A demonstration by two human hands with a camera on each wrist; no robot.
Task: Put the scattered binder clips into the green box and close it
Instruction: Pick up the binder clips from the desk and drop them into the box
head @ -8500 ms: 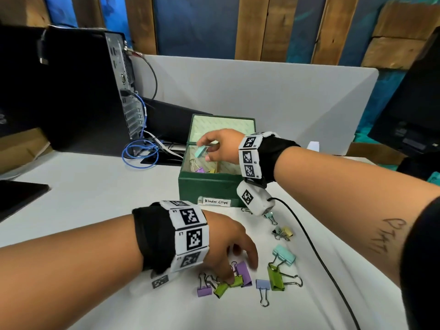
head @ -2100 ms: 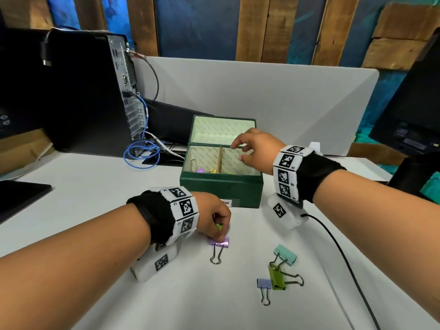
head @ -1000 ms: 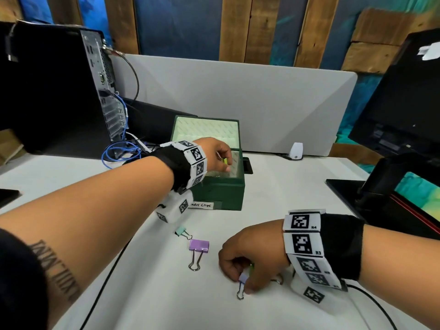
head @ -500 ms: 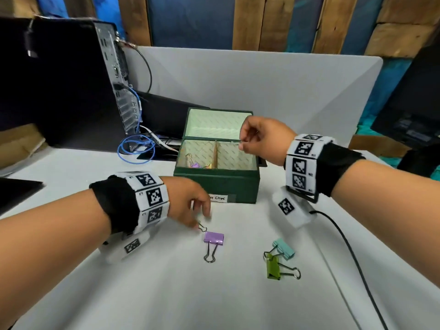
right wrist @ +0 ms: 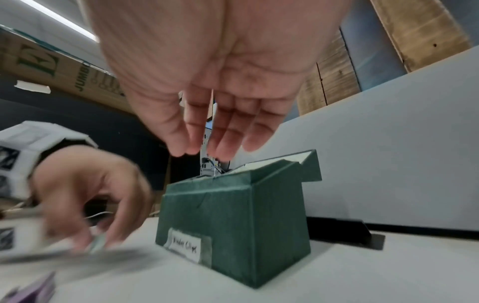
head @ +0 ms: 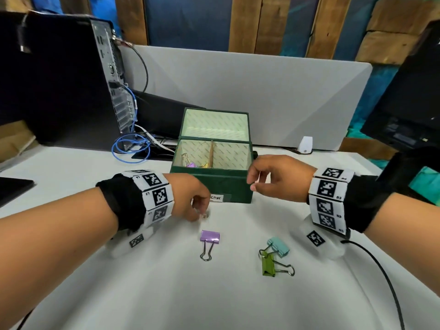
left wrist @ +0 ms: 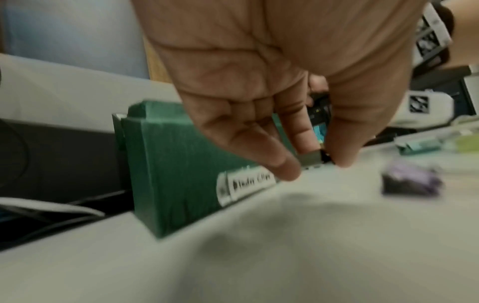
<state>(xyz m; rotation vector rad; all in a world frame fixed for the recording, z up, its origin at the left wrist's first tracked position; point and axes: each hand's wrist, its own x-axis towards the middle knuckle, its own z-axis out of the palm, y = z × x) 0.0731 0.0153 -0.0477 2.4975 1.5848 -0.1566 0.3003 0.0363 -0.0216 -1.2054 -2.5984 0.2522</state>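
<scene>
The green box (head: 214, 189) stands open at mid-table, lid tipped back, with several clips in its left compartment. Just before its label, my left hand (head: 201, 214) pinches a small teal binder clip (left wrist: 311, 157) between thumb and forefinger, low on the white table. My right hand (head: 250, 184) hovers empty at the box's front right corner, fingers relaxed (right wrist: 202, 143). A purple clip (head: 210, 236), a teal clip (head: 278, 245) and a green clip (head: 267, 265) lie loose nearer me. The right wrist view shows the box (right wrist: 233, 215) and my blurred left hand (right wrist: 85, 194).
A black computer tower (head: 71, 79) with a coiled blue cable (head: 131, 148) stands at the back left. A grey divider panel (head: 262, 91) runs behind the box, a dark monitor (head: 404, 103) at the right. A black cable (head: 381, 270) trails from my right wrist.
My right hand has left the box's right compartment and come down to its front right corner, empty. My left hand has closed its fingertips on the small clip before the box.
</scene>
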